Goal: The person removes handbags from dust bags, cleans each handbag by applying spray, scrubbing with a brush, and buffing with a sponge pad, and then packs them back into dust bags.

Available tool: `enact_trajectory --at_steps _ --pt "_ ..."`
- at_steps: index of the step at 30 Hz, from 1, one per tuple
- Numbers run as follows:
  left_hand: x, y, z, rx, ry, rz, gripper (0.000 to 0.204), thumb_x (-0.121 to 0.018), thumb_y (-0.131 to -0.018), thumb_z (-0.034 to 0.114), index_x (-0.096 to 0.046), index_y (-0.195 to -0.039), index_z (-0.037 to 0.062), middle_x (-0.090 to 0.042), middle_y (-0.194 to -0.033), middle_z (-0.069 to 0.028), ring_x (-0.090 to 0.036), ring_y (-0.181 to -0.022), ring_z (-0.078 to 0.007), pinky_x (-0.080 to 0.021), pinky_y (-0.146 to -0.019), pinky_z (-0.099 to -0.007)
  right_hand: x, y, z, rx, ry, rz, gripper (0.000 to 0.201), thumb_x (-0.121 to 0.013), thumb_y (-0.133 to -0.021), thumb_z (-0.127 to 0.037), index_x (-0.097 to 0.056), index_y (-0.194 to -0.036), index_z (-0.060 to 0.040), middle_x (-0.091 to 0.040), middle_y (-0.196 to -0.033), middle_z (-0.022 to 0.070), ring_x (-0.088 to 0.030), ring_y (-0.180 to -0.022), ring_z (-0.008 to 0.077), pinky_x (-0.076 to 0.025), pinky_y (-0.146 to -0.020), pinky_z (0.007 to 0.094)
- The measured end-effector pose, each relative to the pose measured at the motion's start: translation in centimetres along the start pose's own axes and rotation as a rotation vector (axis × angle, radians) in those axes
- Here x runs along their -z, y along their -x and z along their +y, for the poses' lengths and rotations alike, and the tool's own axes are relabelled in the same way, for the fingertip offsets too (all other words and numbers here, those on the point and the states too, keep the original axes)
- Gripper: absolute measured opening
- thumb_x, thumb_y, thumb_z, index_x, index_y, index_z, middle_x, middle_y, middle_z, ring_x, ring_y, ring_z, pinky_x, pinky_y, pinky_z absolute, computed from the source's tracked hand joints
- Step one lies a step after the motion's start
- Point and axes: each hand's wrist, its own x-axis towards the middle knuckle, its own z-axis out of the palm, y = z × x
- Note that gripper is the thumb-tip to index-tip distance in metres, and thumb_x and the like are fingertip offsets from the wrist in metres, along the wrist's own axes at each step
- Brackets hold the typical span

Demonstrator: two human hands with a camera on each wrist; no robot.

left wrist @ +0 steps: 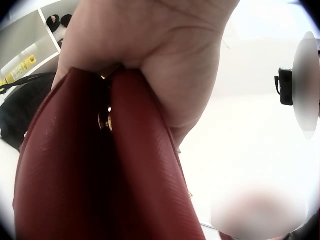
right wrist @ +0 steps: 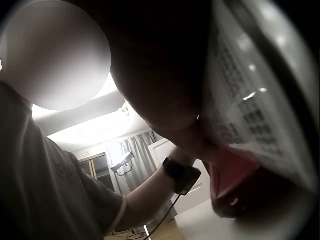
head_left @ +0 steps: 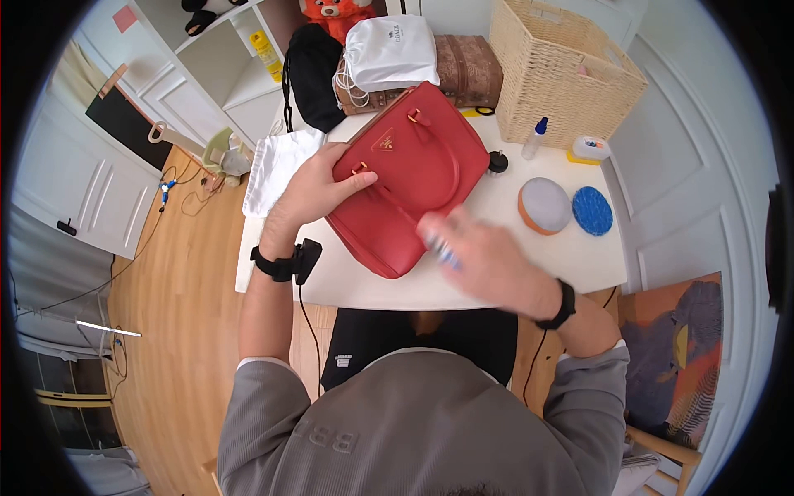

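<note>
A red handbag (head_left: 451, 124) with two handles and gold fittings lies tilted on the white table. My left hand (head_left: 318, 186) grips its left edge, thumb over the front near a handle ring. The left wrist view shows the palm of that hand (left wrist: 145, 45) against the bag's edges (left wrist: 145, 165), its fingertips hidden. Over the bag's lower right corner, my blurred right hand (head_left: 496, 264) holds a small white and blue container (head_left: 442, 248). Close up in the right wrist view, the container (right wrist: 255, 100) shows rows of print, with part of the bag (right wrist: 232, 175) beyond it.
Right of the bag are a black knob-like item (head_left: 497, 162), a round grey-and-orange pad (head_left: 544, 206), a blue scrubbing disc (head_left: 593, 211), a spray bottle (head_left: 535, 139) and a wicker basket (head_left: 529, 83). White cloth (head_left: 277, 169) lies left; black and white pouches (head_left: 393, 54) stand behind.
</note>
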Motion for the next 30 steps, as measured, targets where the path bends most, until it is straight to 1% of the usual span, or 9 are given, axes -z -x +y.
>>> enact_trajectory --at_steps 2,6,8,10,12,15,19,26,30 --pt "0.0 0.1 -0.4 0.004 0.024 -0.016 0.064 -0.084 -0.089 0.041 -0.067 -0.135 -0.001 -0.072 -0.119 -0.0168 -0.073 -0.108 -0.0309 -0.056 -0.096 -0.039 0.4 -0.9 3.0 -0.157 0.208 0.144 0.054 -0.072 -0.087 -0.013 -0.055 -0.138 -0.0158 -0.06 -0.106 0.0168 -0.069 -0.083 0.0413 -0.057 -0.069 0.0514" --pt "0.3 -0.1 -1.2 -0.031 -0.038 -0.011 0.07 -0.091 -0.08 0.03 -0.065 -0.138 -0.0003 -0.072 -0.118 -0.0153 -0.073 -0.109 -0.0295 -0.057 -0.097 -0.0381 0.2 0.9 2.9 -0.114 0.129 0.128 0.055 -0.073 -0.085 -0.01 -0.055 -0.137 -0.0156 -0.061 -0.107 0.0184 -0.072 -0.079 0.0396 -0.059 -0.068 0.05" --pt "0.6 -0.2 -0.9 0.002 -0.03 -0.035 0.071 -0.091 -0.079 0.029 -0.065 -0.138 -0.0003 -0.072 -0.118 -0.0156 -0.072 -0.109 -0.0295 -0.057 -0.098 -0.0382 -0.2 2.0 1.8 -0.041 -0.06 -0.15 0.054 -0.072 -0.087 -0.011 -0.055 -0.137 -0.0164 -0.062 -0.108 0.019 -0.072 -0.083 0.0409 -0.059 -0.071 0.0507" --pt "0.5 -0.2 -0.8 0.037 -0.022 -0.06 0.072 -0.091 -0.078 0.028 -0.064 -0.138 -0.0002 -0.072 -0.118 -0.0159 -0.072 -0.109 -0.0296 -0.057 -0.098 -0.0384 0.5 1.3 3.1 -0.101 -0.069 -0.153 0.054 -0.072 -0.088 -0.012 -0.054 -0.138 -0.0179 -0.062 -0.11 0.0197 -0.072 -0.088 0.0438 -0.06 -0.075 0.0515" --pt "0.5 -0.2 -0.8 0.012 0.028 -0.056 0.072 -0.092 -0.077 0.026 -0.064 -0.138 -0.0004 -0.071 -0.118 -0.0167 -0.072 -0.109 -0.0301 -0.057 -0.098 -0.0388 0.8 0.1 7.2 -0.282 0.095 0.168 0.055 -0.072 -0.088 -0.013 -0.053 -0.139 -0.0185 -0.063 -0.113 0.0206 -0.071 -0.09 0.0466 -0.06 -0.077 0.0525" --pt "0.4 -0.2 -0.8 -0.011 -0.029 -0.02 0.07 -0.092 -0.077 0.024 -0.064 -0.137 -0.0006 -0.072 -0.119 -0.0173 -0.072 -0.109 -0.0291 -0.057 -0.097 -0.0382 2.3 -0.2 10.3 -0.398 0.107 0.231 0.054 -0.072 -0.088 -0.014 -0.053 -0.139 -0.0186 -0.063 -0.115 0.0216 -0.07 -0.093 0.0472 -0.059 -0.079 0.054" --pt "0.5 -0.1 -0.2 0.051 -0.053 -0.031 0.068 -0.092 -0.078 0.024 -0.065 -0.136 -0.0006 -0.072 -0.12 -0.0176 -0.073 -0.109 -0.0286 -0.057 -0.096 -0.0383 1.0 0.1 6.8 -0.207 -0.097 -0.026 0.055 -0.072 -0.089 -0.016 -0.053 -0.14 -0.0183 -0.065 -0.116 0.0221 -0.07 -0.096 0.0467 -0.058 -0.084 0.0547" --pt "0.6 0.0 -0.1 0.054 -0.044 -0.048 0.067 -0.09 -0.079 0.026 -0.065 -0.135 -0.0004 -0.071 -0.118 -0.0197 -0.073 -0.108 -0.0323 -0.057 -0.096 -0.04 2.1 -2.6 12.0 -0.416 0.139 0.422 0.055 -0.073 -0.089 -0.016 -0.053 -0.14 -0.0194 -0.064 -0.117 0.023 -0.069 -0.096 0.0482 -0.057 -0.082 0.0562" --pt "0.7 0.1 0.2 0.035 -0.108 -0.039 0.067 -0.089 -0.08 0.026 -0.064 -0.137 -0.0002 -0.071 -0.12 -0.0196 -0.073 -0.109 -0.0327 -0.057 -0.097 -0.0401 0.3 -2.4 8.1 -0.199 -0.094 0.169 0.056 -0.075 -0.089 -0.018 -0.052 -0.141 -0.0172 -0.064 -0.116 0.0223 -0.07 -0.097 0.0482 -0.058 -0.083 0.0546"
